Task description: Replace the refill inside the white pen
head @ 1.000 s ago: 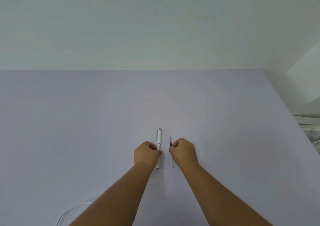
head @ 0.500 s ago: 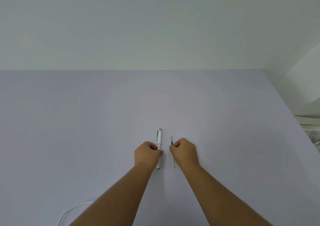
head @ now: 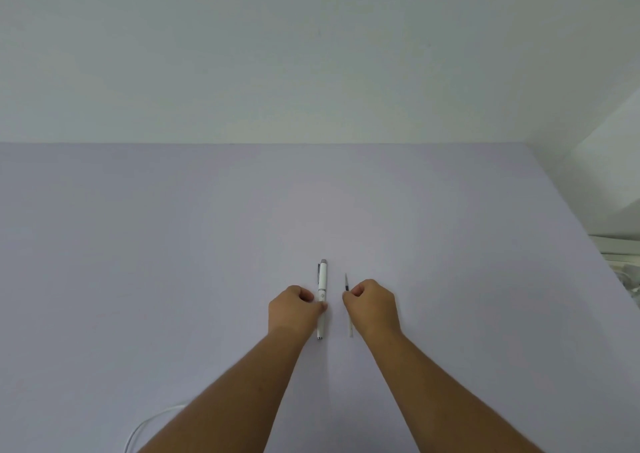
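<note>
A white cable (head: 149, 425) loops across the near left corner of the pale lilac counter (head: 138, 262), partly cut off by the bottom edge of the view. Further right, the bare left forearm reaches up from the bottom edge to the left hand (head: 294, 310), which lies knuckles up on the counter, curled into a loose fist. Its fingers (head: 320, 307) are pressed against the middle of the white pen (head: 322, 298), pinching the barrel from the left side. The pen lies flat on the counter, pointing straight away from the person, with its grey cap end and clip at the far end and its narrow tip at the near end, just beside the left wrist.

Just to the right of the pen, and lying parallel to it without touching it, is the thin refill (head: 346, 284). Its dark end points away, and its pale near end shows below the right hand (head: 372, 308). That hand is also curled knuckles up, its fingers (head: 348, 296) drawn together and pinching the refill near its dark end. The two hands sit near each other, apart. The right forearm runs down to the bottom right edge.
</note>
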`<move>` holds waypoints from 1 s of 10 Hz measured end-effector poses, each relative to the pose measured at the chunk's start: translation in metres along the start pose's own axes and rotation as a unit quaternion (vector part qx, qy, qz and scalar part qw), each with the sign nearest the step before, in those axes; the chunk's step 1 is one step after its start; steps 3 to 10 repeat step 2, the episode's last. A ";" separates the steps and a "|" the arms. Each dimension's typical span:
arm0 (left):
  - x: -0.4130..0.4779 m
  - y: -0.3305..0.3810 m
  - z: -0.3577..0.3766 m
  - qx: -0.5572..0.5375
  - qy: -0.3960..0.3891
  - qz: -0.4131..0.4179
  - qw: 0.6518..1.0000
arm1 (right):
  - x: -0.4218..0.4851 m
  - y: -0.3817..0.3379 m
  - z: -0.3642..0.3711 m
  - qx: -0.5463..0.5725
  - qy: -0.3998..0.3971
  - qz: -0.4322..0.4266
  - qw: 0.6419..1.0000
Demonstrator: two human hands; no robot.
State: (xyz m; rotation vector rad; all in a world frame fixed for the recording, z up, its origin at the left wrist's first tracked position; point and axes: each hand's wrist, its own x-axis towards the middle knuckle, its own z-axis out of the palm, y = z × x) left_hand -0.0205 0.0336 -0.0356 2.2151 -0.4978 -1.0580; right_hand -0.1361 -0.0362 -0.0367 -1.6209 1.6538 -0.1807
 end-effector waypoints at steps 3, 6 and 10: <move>-0.006 0.003 -0.008 0.021 -0.020 -0.001 1.000 | -0.002 0.002 -0.004 0.005 0.009 0.016 1.000; -0.006 0.003 -0.008 0.021 -0.020 -0.001 1.000 | -0.002 0.002 -0.004 0.005 0.009 0.016 1.000; -0.006 0.003 -0.008 0.021 -0.020 -0.001 1.000 | -0.002 0.002 -0.004 0.005 0.009 0.016 1.000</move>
